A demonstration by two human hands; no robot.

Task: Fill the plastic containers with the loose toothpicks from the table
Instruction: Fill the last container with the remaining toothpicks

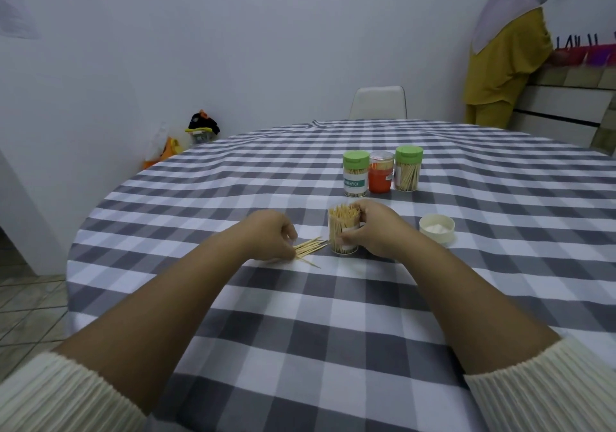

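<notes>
Your right hand grips the open, nearly full container upright on the checked tablecloth while your left hand pinches loose toothpicks just beside it; lifting and inserting them likely follows.

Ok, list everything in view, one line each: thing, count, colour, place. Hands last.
open container: 1, clear, packed with toothpicks, centre of table, held upright
loose toothpicks: small bunch, pale wood, on cloth left of open container
green-lidded containers: 2, clear with toothpicks, farther back
orange container: 1, clear lid, between the green-lidded two
white lid: 1, upturned, right of open container
tablecloth: 1, grey-white check, covers round table
chair: 1, white, far side
person: 1, yellow clothing, far right
left hand: 1, pinches loose toothpicks
right hand: 1, grips open container
</notes>
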